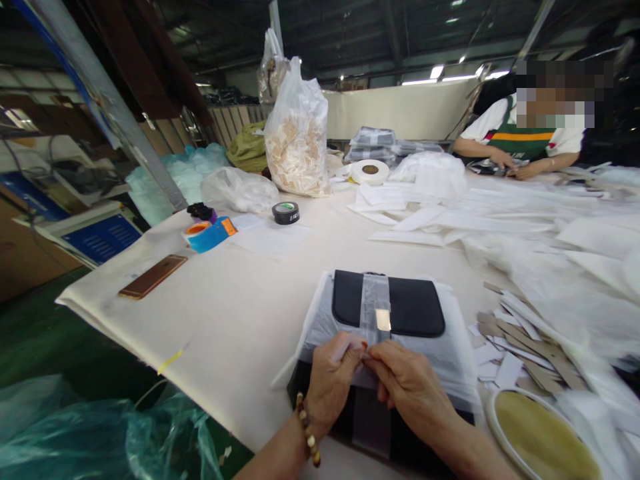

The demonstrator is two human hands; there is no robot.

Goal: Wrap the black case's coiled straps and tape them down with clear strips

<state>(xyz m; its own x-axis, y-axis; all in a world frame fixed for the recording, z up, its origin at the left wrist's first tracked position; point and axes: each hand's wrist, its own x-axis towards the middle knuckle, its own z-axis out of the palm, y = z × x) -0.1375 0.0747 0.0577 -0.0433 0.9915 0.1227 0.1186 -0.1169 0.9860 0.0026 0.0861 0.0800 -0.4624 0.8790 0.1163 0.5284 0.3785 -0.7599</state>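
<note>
A black handbag lies on the table in front of me, its flap resting over thin white tissue paper. Around the middle of the flap runs a translucent strip, beside a shiny metal clasp. My left hand, with a beaded bracelet at the wrist, is closed on a piece of thin whitish paper just below the clasp. Fingertips of my right hand meet those of the left and pinch at the same piece. Both hands hide part of the bag's lower front.
Left on the table are a phone, a blue tape roll and a black tape roll. Card strips and a round yellowish container lie right. A filled plastic bag stands behind; a co-worker sits far right.
</note>
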